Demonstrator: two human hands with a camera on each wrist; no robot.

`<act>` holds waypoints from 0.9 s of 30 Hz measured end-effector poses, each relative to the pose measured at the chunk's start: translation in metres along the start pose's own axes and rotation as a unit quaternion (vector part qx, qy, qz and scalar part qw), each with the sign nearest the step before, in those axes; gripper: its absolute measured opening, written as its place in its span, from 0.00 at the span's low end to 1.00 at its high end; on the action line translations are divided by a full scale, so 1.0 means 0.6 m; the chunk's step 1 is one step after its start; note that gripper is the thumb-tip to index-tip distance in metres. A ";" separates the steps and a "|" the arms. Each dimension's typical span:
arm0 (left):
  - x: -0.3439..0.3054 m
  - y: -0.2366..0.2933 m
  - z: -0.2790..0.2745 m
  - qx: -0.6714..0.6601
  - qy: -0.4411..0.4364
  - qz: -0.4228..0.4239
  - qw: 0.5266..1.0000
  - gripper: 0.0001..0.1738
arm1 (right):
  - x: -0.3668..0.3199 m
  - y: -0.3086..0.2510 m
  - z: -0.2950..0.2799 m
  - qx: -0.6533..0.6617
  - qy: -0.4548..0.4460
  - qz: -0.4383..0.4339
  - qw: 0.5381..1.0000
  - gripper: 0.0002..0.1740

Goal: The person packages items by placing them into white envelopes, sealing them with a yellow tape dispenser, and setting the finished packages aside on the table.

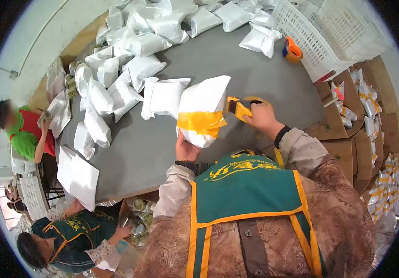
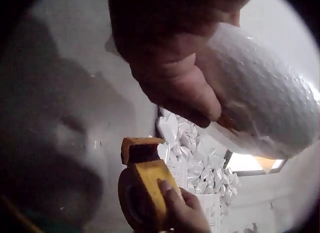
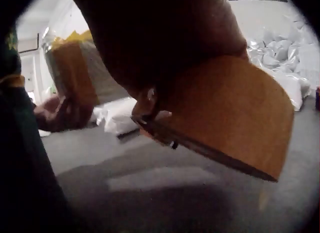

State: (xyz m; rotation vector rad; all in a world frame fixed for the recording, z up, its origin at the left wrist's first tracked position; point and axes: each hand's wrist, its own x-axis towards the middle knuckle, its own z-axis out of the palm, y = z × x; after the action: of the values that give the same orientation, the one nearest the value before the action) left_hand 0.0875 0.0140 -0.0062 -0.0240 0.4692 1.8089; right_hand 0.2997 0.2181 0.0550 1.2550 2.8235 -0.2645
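My left hand (image 1: 187, 149) grips the lower end of a white bubble-lined mailer package (image 1: 203, 98), raised above the grey tabletop. A band of yellow tape (image 1: 201, 120) runs across the package, its end jutting past the right side. To the right of it, my right hand (image 1: 266, 119) holds a yellow packing tape dispenser (image 1: 242, 110), apart from the package. The left wrist view shows the thumb pressed into the package's bubbly surface (image 2: 270, 92), with the dispenser (image 2: 155, 185) below. In the right wrist view the tape roll's broad side (image 3: 230, 118) hides part of the fingers.
Many white packages (image 1: 109, 88) lie heaped along the table's far and left sides. An orange tape dispenser (image 1: 293, 50) sits near a white plastic crate (image 1: 322, 41). Cardboard boxes (image 1: 343, 155) with taped packages stand at the right. Two other people (image 1: 76, 238) are at the left.
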 end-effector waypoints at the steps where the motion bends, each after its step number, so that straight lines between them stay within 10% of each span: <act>1: 0.002 0.000 0.010 0.015 -0.003 0.023 1.000 0.30 | 0.004 0.009 -0.001 -0.033 0.045 -0.020 0.998 0.29; 3: 0.008 -0.003 0.016 0.049 0.001 0.051 0.997 0.30 | 0.006 0.004 -0.027 0.241 -0.002 0.011 0.970 0.33; 5: 0.012 -0.004 -0.007 0.090 0.020 0.052 0.994 0.29 | -0.001 -0.031 -0.066 0.578 -0.063 0.030 0.813 0.35; 10: 0.032 -0.052 0.033 0.218 0.054 0.013 0.974 0.26 | -0.016 -0.098 -0.054 0.684 -0.084 0.014 0.724 0.34; 13: 0.018 -0.043 0.017 0.406 0.045 -0.104 0.907 0.25 | -0.040 -0.030 -0.025 0.798 -0.232 0.079 0.551 0.30; 14: 0.020 -0.024 0.031 0.568 -0.043 -0.070 0.819 0.29 | -0.064 -0.009 -0.032 0.790 -0.260 0.140 0.538 0.32; 15: 0.025 0.001 0.044 0.705 -0.128 -0.033 0.697 0.34 | -0.089 0.024 -0.014 0.796 -0.242 0.176 0.526 0.33; 19: 0.104 0.139 -0.040 0.808 0.054 0.191 0.554 0.41 | -0.214 0.242 -0.108 0.737 0.036 0.231 0.634 0.29; 20: 0.123 0.176 -0.041 0.827 0.109 0.239 0.497 0.43 | -0.238 0.309 -0.147 0.758 0.146 0.201 0.603 0.30; 23: 0.182 0.215 -0.016 0.848 0.219 0.240 0.419 0.59 | -0.259 0.410 -0.345 0.867 0.372 0.082 0.320 0.33; 24: 0.197 0.208 0.019 0.875 0.241 0.203 0.368 0.63 | -0.253 0.437 -0.385 0.847 0.426 0.072 0.309 0.34; 27: 0.248 0.193 0.012 0.897 0.264 0.066 0.348 0.69 | -0.210 0.597 -0.303 0.625 0.442 0.148 0.626 0.26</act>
State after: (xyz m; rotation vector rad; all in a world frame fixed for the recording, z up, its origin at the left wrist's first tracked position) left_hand -0.0622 0.1290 -0.0031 0.9908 2.7202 0.3713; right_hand 0.6550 0.3927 0.1979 2.5434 2.7004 -2.5571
